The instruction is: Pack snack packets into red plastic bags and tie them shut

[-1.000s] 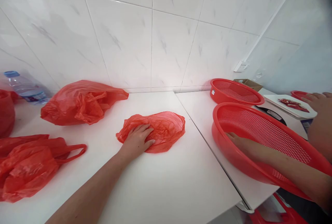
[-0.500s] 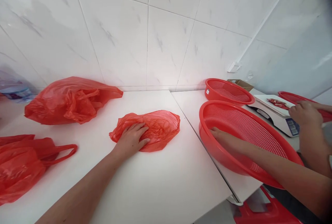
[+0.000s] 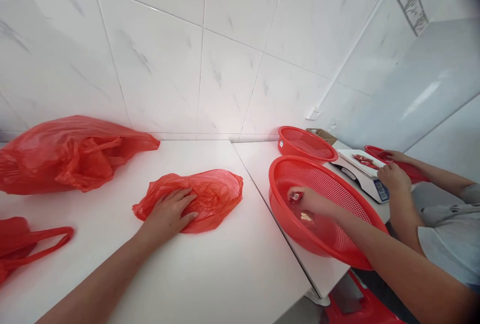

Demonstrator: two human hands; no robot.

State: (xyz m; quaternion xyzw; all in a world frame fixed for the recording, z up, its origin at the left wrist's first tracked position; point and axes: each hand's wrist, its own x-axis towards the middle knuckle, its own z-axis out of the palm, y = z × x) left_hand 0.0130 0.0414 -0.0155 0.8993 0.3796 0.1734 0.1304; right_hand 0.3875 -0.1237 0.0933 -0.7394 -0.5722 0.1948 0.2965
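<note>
My left hand (image 3: 170, 212) lies flat with fingers spread on a crumpled red plastic bag (image 3: 215, 196) on the white table. Inside a large red mesh basket (image 3: 279, 171), my right hand (image 3: 311, 201) is closed round a small red packet (image 3: 296, 196), near the basket's left wall. A pale yellowish and red piece (image 3: 306, 217) lies below that hand on the basket floor; its kind is unclear. My right forearm crosses the basket's near rim and hides part of the inside.
Two more red plastic bags, one full (image 3: 71, 154) and one with a loop handle (image 3: 33, 241), are on the left. Behind the basket stand another red basket (image 3: 287, 146) and a scale (image 3: 360, 176) holding red packets (image 3: 364, 160). A co-worker's hands (image 3: 395, 179) are beside it. A red stool (image 3: 360, 304) stands below.
The view has turned right and slightly up. My right hand now shows a red packet in its fingers; before, its fingertips were hidden in the basket. My left hand stays on the bag.
</note>
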